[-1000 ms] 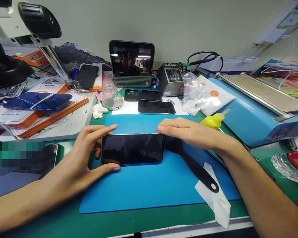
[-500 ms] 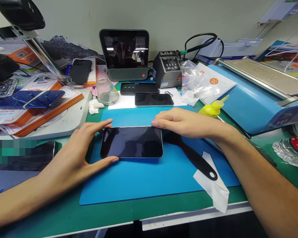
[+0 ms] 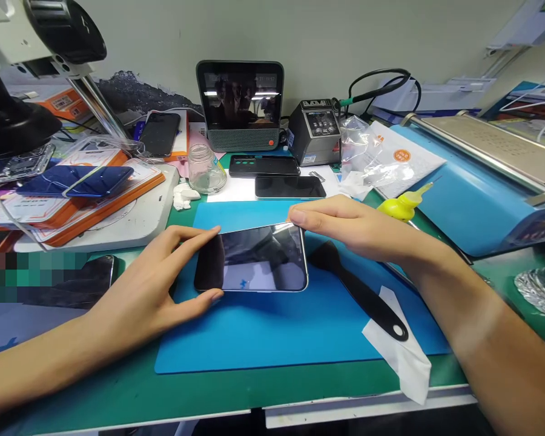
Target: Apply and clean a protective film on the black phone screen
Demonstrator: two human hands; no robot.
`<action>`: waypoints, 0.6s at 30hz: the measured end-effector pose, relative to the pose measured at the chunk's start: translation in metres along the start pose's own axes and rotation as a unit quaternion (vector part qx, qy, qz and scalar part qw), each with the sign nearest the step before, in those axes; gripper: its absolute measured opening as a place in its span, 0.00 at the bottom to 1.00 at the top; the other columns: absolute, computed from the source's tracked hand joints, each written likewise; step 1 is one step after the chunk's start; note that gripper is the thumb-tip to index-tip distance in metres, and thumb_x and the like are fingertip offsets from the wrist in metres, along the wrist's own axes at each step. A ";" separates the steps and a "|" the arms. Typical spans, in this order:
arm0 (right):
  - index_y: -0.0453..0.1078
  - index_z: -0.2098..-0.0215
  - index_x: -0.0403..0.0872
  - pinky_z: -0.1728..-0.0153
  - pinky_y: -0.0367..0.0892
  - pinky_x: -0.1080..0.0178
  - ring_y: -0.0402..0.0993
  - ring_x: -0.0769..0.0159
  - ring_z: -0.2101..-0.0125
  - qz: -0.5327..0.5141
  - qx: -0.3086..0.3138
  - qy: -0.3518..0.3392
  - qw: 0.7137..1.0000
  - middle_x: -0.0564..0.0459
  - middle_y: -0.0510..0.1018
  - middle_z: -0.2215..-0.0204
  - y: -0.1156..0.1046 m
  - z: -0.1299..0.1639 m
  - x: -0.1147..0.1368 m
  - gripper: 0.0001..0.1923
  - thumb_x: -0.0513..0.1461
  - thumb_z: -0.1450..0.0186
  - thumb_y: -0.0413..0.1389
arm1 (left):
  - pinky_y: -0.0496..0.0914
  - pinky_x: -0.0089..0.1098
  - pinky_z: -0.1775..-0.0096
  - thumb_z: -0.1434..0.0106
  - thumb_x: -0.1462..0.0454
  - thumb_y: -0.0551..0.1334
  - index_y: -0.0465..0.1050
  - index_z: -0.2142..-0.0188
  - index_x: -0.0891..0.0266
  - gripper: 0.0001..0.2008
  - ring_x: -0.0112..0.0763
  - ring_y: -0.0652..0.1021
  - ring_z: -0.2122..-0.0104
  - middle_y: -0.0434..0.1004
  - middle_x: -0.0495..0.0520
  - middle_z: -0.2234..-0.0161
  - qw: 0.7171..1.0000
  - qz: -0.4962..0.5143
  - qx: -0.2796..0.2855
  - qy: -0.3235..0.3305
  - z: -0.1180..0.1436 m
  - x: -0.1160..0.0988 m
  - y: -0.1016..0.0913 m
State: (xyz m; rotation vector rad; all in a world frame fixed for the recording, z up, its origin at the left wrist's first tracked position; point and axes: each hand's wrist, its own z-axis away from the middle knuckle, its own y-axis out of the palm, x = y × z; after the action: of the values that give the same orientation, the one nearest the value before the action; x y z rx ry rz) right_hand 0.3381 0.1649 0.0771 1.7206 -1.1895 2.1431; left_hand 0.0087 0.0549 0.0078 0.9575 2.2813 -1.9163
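On the blue mat (image 3: 272, 327), the phone (image 3: 254, 259) lies screen up, left hand (image 3: 158, 290) pinching its left end between thumb and fingers, right hand (image 3: 345, 227) gripping its far right corner. Just right lies a black spatula (image 3: 358, 290) on white paper (image 3: 402, 357); a yellow bottle (image 3: 402, 206) stands behind.

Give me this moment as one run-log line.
left hand: grips smartphone left end | right hand: fingertips on its top right corner | smartphone: screen up on blue mat | black spudger: beside it, untouched
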 end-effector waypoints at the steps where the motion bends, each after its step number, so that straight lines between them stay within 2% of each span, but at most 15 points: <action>1: 0.72 0.70 0.51 0.62 0.63 0.58 0.65 0.60 0.67 -0.013 0.003 -0.009 1.000 0.54 0.72 0.69 0.000 0.000 0.000 0.28 0.61 0.22 0.55 | 0.76 0.47 0.36 0.23 0.45 0.62 0.55 0.21 0.41 0.36 0.48 0.78 0.39 0.72 0.55 0.37 1.000 -0.005 0.000 0.003 0.000 0.000 0.000; 4: 0.78 0.63 0.51 0.53 0.67 0.58 0.73 0.58 0.59 -0.054 0.023 -0.026 0.998 0.52 0.80 0.61 0.001 0.001 0.002 0.23 0.57 0.20 0.55 | 0.74 0.49 0.35 0.23 0.47 0.62 0.52 0.20 0.43 0.37 0.50 0.77 0.38 0.72 0.57 0.36 1.000 -0.018 0.002 0.025 0.000 0.002 0.001; 6: 0.79 0.62 0.50 0.51 0.67 0.58 0.74 0.58 0.57 -0.067 0.030 -0.031 0.997 0.52 0.81 0.60 0.003 0.001 0.003 0.21 0.55 0.20 0.56 | 0.73 0.49 0.34 0.23 0.48 0.62 0.51 0.20 0.43 0.38 0.51 0.76 0.36 0.70 0.57 0.34 0.999 -0.019 0.008 0.033 0.001 0.004 0.002; 11: 0.77 0.64 0.49 0.54 0.66 0.61 0.72 0.63 0.60 -0.101 0.030 -0.053 0.993 0.55 0.79 0.63 0.008 0.001 0.006 0.19 0.51 0.19 0.58 | 0.72 0.50 0.33 0.24 0.51 0.62 0.49 0.20 0.44 0.38 0.52 0.74 0.34 0.68 0.59 0.32 0.999 -0.012 0.012 0.039 0.003 0.006 0.002; 18: 0.78 0.60 0.47 0.57 0.66 0.61 0.74 0.63 0.58 -0.141 0.049 -0.042 0.988 0.54 0.79 0.61 0.009 0.004 0.011 0.16 0.50 0.22 0.62 | 0.71 0.53 0.31 0.27 0.55 0.63 0.49 0.21 0.45 0.40 0.54 0.72 0.32 0.66 0.59 0.29 0.999 -0.004 0.016 0.035 0.003 0.003 0.003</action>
State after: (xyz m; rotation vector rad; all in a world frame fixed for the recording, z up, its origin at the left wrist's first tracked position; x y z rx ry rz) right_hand 0.3324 0.1525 0.0823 1.9069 -0.8105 2.0062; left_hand 0.0064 0.0532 0.0034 1.0367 2.3014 -1.9596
